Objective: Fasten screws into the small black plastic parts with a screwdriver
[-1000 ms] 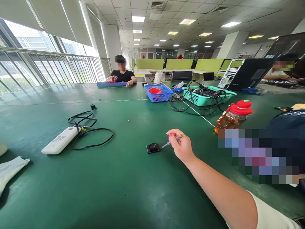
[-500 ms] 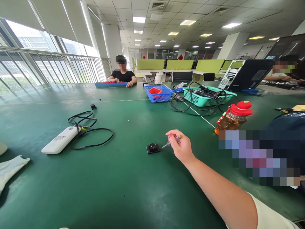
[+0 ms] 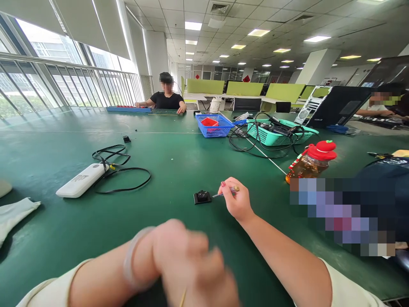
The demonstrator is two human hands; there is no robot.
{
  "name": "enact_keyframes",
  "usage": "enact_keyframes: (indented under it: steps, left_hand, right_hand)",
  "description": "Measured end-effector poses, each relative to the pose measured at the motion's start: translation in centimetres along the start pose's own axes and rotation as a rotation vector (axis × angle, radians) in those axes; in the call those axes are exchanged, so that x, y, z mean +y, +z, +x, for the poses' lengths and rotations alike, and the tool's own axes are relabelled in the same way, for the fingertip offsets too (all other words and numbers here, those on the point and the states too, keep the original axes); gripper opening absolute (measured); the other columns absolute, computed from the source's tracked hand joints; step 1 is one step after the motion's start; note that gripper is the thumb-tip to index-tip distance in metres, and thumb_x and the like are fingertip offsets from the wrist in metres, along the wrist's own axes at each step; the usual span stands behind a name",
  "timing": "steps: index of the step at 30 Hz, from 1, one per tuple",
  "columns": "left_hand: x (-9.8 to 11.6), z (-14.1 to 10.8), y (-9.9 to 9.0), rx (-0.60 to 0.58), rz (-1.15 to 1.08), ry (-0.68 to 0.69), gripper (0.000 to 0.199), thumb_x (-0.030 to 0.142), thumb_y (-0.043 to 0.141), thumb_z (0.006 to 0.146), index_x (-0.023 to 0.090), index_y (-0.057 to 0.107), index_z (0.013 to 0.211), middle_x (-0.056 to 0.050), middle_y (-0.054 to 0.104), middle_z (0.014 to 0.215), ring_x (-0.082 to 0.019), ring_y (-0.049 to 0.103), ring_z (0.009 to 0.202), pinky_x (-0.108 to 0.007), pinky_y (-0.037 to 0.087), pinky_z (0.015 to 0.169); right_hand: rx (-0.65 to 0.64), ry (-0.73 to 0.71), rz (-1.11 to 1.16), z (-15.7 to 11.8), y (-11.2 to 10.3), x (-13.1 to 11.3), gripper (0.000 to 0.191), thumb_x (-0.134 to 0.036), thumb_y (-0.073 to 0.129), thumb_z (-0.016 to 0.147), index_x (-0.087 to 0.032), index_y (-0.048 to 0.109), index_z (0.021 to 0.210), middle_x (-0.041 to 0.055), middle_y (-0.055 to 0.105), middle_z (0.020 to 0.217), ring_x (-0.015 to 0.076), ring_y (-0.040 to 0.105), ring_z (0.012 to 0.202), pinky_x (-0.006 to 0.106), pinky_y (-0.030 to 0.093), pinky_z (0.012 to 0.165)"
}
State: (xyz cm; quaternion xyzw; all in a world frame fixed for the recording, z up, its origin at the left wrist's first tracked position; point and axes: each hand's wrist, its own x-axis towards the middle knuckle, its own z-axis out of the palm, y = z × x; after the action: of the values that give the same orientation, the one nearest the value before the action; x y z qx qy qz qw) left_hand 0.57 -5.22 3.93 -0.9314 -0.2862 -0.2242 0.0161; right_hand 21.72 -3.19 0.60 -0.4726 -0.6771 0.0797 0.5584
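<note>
My right hand (image 3: 234, 198) is closed around a small screwdriver (image 3: 236, 188) with a clear purplish handle and a yellowish end. Its thin shaft points left, the tip close beside a small black part (image 3: 202, 196); whether they touch I cannot tell. That part has a flat square base with a raised shiny block, and lies on the green tabletop (image 3: 128, 230). My left hand (image 3: 194, 264), with a pale bracelet at the wrist, is in the foreground, smeared by motion with fingers curled. A thin yellowish sliver shows against it at the bottom edge.
A white power bank (image 3: 81, 181) with black cable lies left, near a small black piece (image 3: 127, 139). Farther off stand a blue basket (image 3: 214, 128) and a green basket (image 3: 271, 138) of cables. A red-lidded bottle (image 3: 309, 164) stands right. A person (image 3: 166, 100) sits across.
My left hand has come into view from the bottom. My right hand and the screwdriver have shifted slightly left, and the shaft lies flatter. The person across has moved the blue tray leftward.
</note>
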Motion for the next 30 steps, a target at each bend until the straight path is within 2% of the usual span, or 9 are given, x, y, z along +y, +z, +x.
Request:
enact_keyframes:
  steps: [2, 4, 6, 10, 15, 19, 23, 30]
  left_hand:
    - [-1.0, 1.5, 0.5, -0.033, 0.013, 0.103, 0.029, 0.035, 0.051, 0.094, 0.038, 0.059, 0.122, -0.003, 0.066, 0.117, -0.025, 0.059, 0.109, -0.046, 0.052, 0.092]
    - [-2.4, 2.7, 1.4, -0.042, 0.042, 0.103, 0.037, 0.036, 0.050, 0.095, 0.031, 0.054, 0.131, -0.008, 0.061, 0.128, -0.028, 0.053, 0.120, -0.049, 0.046, 0.100]
    - [-3.9, 3.4, 2.6, -0.045, 0.029, -0.033, 0.049, 0.043, 0.052, 0.093, 0.023, 0.048, 0.138, -0.012, 0.055, 0.137, -0.032, 0.046, 0.128, -0.052, 0.041, 0.105]
    - [-6.0, 3.1, 4.5, -0.155, -0.126, -0.215, 0.055, 0.048, 0.056, 0.091, 0.020, 0.048, 0.138, -0.011, 0.061, 0.132, -0.032, 0.043, 0.130, -0.052, 0.038, 0.109]
    - [-6.2, 3.0, 4.8, -0.154, -0.213, -0.243, 0.048, 0.043, 0.055, 0.091, 0.020, 0.055, 0.133, -0.009, 0.065, 0.126, -0.029, 0.045, 0.127, -0.049, 0.038, 0.109]
    - [-6.1, 3.2, 4.9, -0.152, -0.232, -0.225, 0.043, 0.040, 0.055, 0.092, 0.022, 0.058, 0.130, -0.008, 0.068, 0.122, -0.029, 0.047, 0.126, -0.048, 0.039, 0.109]
    - [-6.3, 3.2, 5.1, -0.170, -0.234, -0.229, 0.037, 0.038, 0.053, 0.093, 0.024, 0.062, 0.125, -0.006, 0.070, 0.118, -0.028, 0.048, 0.125, -0.046, 0.040, 0.108]
    - [-6.7, 3.3, 5.2, -0.156, -0.274, -0.223, 0.038, 0.040, 0.061, 0.089, 0.024, 0.064, 0.124, -0.007, 0.070, 0.117, -0.028, 0.051, 0.122, -0.044, 0.043, 0.106]
  right_hand:
    - [0.005, 0.006, -0.029, -0.1, 0.2, 0.2, 0.046, -0.038, 0.042, 0.097, -0.021, 0.054, 0.056, 0.0004, 0.051, 0.057, 0.0140, 0.052, 0.058, 0.027, 0.041, 0.057]
    - [-0.012, 0.003, -0.046, -0.2, 0.3, 0.3, 0.046, -0.039, 0.041, 0.098, -0.021, 0.053, 0.058, -0.0007, 0.049, 0.055, 0.0136, 0.050, 0.056, 0.027, 0.039, 0.056]
    - [-0.043, 0.006, -0.053, -0.2, 0.3, 0.3, 0.045, -0.040, 0.041, 0.098, -0.021, 0.052, 0.058, -0.0017, 0.047, 0.053, 0.0127, 0.046, 0.052, 0.026, 0.037, 0.054]
    - [-0.102, 0.005, -0.082, 0.0, 0.3, 0.1, 0.043, -0.041, 0.047, 0.095, -0.021, 0.050, 0.057, -0.0029, 0.046, 0.051, 0.0115, 0.043, 0.050, 0.026, 0.035, 0.052]
    - [-0.133, -0.038, -0.098, 0.2, 0.0, -0.2, 0.041, -0.038, 0.050, 0.094, -0.021, 0.051, 0.057, -0.0027, 0.049, 0.052, 0.0112, 0.044, 0.050, 0.025, 0.036, 0.052]
    - [-0.072, -0.086, -0.095, 0.0, -0.5, -0.6, 0.038, -0.034, 0.049, 0.095, -0.021, 0.053, 0.060, -0.0018, 0.052, 0.054, 0.0119, 0.047, 0.052, 0.026, 0.038, 0.055]
    - [-0.043, -0.196, -0.055, -0.2, -1.1, -1.3, 0.030, -0.027, 0.047, 0.095, -0.021, 0.057, 0.068, -0.0011, 0.054, 0.058, 0.0127, 0.048, 0.054, 0.027, 0.040, 0.057]
    - [-0.187, -0.387, 0.026, -0.3, -1.4, -2.0, 0.019, -0.016, 0.048, 0.089, -0.022, 0.055, 0.073, -0.0015, 0.055, 0.059, 0.0133, 0.046, 0.055, 0.028, 0.040, 0.057]
